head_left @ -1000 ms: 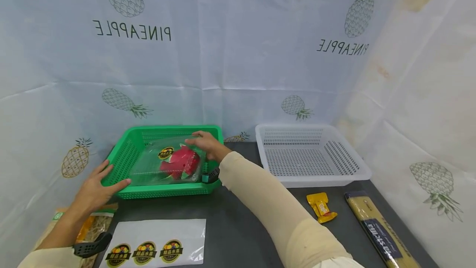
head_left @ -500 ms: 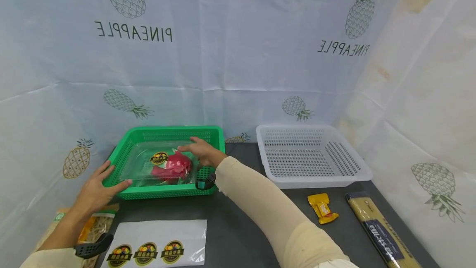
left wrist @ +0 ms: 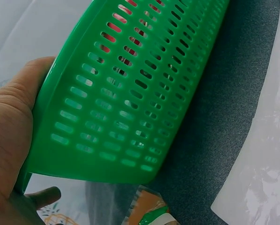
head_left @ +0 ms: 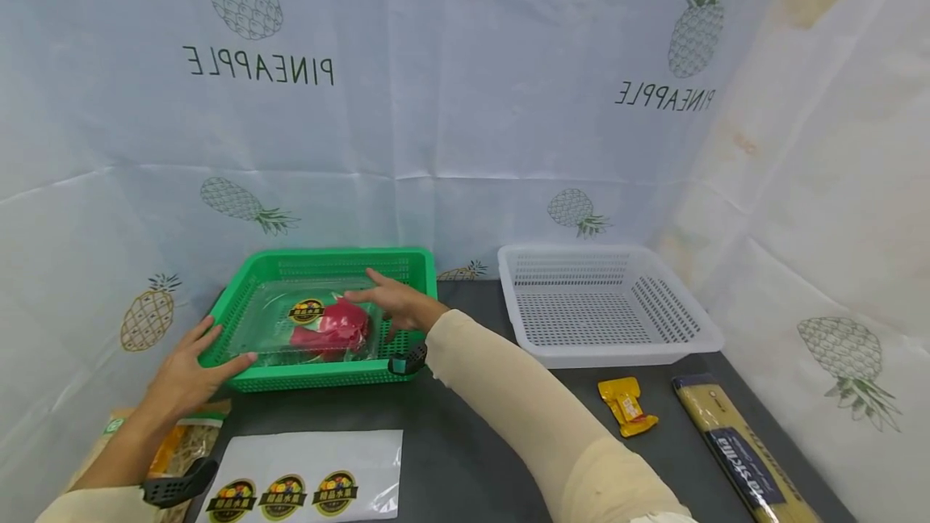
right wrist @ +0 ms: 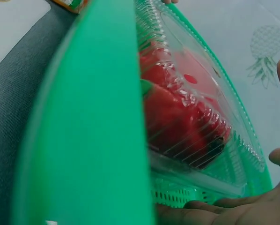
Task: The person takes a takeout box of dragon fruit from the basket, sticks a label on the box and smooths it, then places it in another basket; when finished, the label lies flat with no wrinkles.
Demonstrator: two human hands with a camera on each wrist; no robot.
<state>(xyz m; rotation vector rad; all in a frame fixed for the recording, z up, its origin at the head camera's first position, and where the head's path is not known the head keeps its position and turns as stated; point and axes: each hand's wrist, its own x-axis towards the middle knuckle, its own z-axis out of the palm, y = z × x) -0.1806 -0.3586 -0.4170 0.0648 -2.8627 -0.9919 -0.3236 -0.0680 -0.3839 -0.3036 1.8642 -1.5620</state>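
Observation:
A clear plastic clamshell box (head_left: 250, 328) with a round black-and-gold sticker lies in the green basket (head_left: 395, 257); red dragon fruit (head_left: 341, 325) shows through it. My right hand (head_left: 400, 303) hangs over the box's right end, fingers spread. In the right wrist view its fingers (right wrist: 252, 211) hold nothing; a blurred green basket wall covers the left half. At the basket's front left corner, my left hand (head_left: 185, 370) grips the rim, thumb over the front edge. The left wrist view shows the hand (left wrist: 9, 122) against that corner, with some fingers hidden.
A white basket (head_left: 610, 353) stands at the right. In front of it are a small yellow packet (head_left: 628, 406) and a pack of spaghetti (head_left: 741, 442). A sticker sheet (head_left: 305, 454) lies front left, beside a bag (head_left: 192, 446) under the left arm. Pineapple-print cloth (head_left: 479, 103) hangs behind.
The clamshell box has shifted left and settled lower in the green basket. My right hand has moved slightly left with it, then come off it. The left hand stays at the corner.

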